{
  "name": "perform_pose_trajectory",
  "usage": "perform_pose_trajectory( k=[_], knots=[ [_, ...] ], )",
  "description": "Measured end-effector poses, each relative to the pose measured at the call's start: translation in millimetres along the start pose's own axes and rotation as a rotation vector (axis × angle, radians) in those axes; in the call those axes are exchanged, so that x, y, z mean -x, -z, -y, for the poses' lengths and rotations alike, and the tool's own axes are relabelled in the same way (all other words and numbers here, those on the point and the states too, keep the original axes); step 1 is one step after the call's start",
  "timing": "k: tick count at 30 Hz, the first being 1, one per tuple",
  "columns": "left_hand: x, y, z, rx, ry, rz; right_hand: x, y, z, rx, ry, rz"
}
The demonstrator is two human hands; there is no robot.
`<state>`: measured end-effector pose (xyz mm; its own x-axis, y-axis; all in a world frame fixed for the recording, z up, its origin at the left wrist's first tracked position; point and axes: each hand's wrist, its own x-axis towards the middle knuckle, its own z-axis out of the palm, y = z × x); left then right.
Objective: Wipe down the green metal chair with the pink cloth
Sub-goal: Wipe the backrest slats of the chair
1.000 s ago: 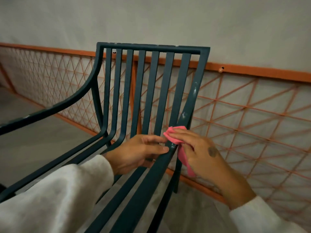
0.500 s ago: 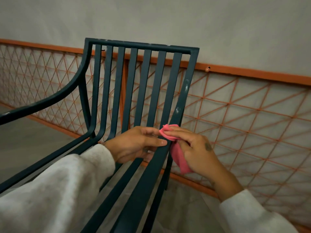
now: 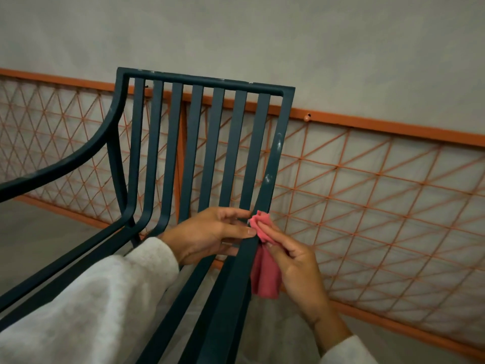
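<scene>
The dark green metal chair fills the middle, its slatted back upright and one armrest curving off to the left. My right hand pinches the pink cloth against the outer side of the right frame bar, where back meets seat; most of the cloth hangs below my fingers. My left hand reaches between the slats, its fingers touching the same bar and the cloth's upper edge. Pale scuff marks show higher on that bar.
An orange railing with a diamond rope mesh runs close behind and to the right of the chair. A grey wall rises beyond it. Grey floor shows at the left, under the armrest.
The cloth has slid off the top of the bar onto its right side, and my right hand has dropped lower. The view has shifted a little.
</scene>
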<state>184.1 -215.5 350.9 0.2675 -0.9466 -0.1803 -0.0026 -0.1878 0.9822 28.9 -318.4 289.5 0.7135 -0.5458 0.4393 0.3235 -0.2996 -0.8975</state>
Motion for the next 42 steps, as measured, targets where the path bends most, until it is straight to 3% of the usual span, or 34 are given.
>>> perform_pose_trajectory(
  k=[11,18,23,29,31,34,39,42],
  knots=[
    [-2,2,-13,-0.067,0.053,0.007,-30,4,-6,0.120,0.018,-0.118],
    [-3,5,-23,-0.276,0.025,-0.060,-6,21,5,-0.093,-0.094,-0.031],
    [-20,-8,-41,-0.200,-0.025,-0.162,-59,59,17,0.269,-0.090,-0.129],
    [-35,-20,-41,-0.128,0.033,-0.233,-128,61,33,0.673,0.218,-0.023],
    [-34,-22,-39,-0.109,0.036,-0.239,-140,60,27,0.754,0.230,0.048],
    [-35,-22,-35,-0.108,0.011,-0.260,-138,53,9,0.808,0.200,0.110],
    [-34,-22,-35,-0.153,0.001,-0.272,-112,56,12,0.666,0.149,0.184],
    [-33,-21,-35,-0.141,0.015,-0.264,-128,65,21,0.711,0.129,0.152]
  ],
)
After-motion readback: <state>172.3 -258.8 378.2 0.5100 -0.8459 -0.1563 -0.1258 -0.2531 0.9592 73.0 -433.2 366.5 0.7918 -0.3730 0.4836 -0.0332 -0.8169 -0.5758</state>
